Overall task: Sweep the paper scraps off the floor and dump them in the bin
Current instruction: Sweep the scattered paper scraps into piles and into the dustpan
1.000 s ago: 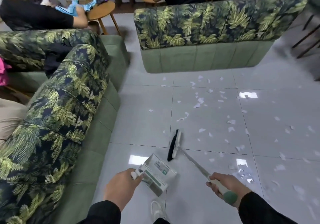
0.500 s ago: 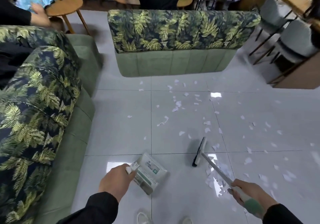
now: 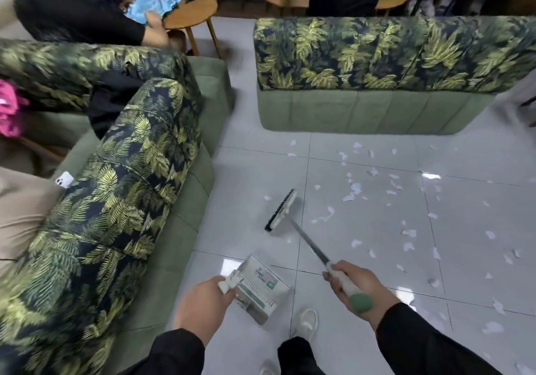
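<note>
My left hand (image 3: 203, 302) grips the handle of a white dustpan (image 3: 261, 287), held low above the tiles in front of my foot. My right hand (image 3: 356, 284) is closed on the white, green-tipped handle of a broom. The broom's black-bristled head (image 3: 280, 210) is near the floor ahead of the dustpan, bristles facing left. Several white paper scraps (image 3: 352, 189) are strewn over the grey tiles to the right of the broom head and further back. No bin is in view.
A leaf-patterned green sofa (image 3: 139, 200) lines the left, with a white phone (image 3: 64, 179) on it. A second sofa (image 3: 377, 78) stands across the back. People sit behind at round wooden tables (image 3: 191, 17). My shoe (image 3: 306, 321) is under the dustpan.
The view has swung back to the left. The broom head has moved left and away from me, past the scraps it stood among. The dustpan stays in my left hand.
</note>
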A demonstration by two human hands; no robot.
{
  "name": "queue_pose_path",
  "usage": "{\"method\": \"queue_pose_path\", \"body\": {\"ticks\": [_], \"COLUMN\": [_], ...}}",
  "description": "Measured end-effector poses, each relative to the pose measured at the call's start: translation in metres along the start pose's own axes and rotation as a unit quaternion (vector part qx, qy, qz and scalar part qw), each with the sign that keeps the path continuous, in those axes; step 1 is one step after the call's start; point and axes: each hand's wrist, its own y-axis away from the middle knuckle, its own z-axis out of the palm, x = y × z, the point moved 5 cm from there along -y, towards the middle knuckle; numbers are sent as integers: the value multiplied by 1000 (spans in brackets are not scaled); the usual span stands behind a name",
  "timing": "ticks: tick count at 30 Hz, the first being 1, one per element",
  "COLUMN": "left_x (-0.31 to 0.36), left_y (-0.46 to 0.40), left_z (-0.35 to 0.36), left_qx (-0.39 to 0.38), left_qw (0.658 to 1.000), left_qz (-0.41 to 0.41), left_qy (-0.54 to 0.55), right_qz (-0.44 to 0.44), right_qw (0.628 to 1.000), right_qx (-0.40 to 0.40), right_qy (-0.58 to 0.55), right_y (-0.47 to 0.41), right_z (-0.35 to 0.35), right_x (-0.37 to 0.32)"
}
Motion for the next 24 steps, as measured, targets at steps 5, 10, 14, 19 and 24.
{"method": "queue_pose_path", "body": {"ticks": [5,10,14,19,24], "left_x": [-1,13,24,50,78], "left_y": [-22,-64,-85,-128,-169], "left_z": [-27,-58,-72,-70,-70], "left_qx": [11,24,21,-4,-31], "left_qw": [999,998,998,999,997], "left_qz": [-36,-60,-56,-7,48], "left_qy": [-9,-14,-17,-32,-51], "right_qz": [30,51,42,49,10], "right_qw": [998,989,985,983,969], "right_qx": [-23,-24,25,82,170], "right_qy": [47,134,163,159,179], "right_y": [-43,-89,-96,-72,-36], "right_z": [69,111,95,21,-48], "right_x": [-26,-57,-76,-106,-116]}}
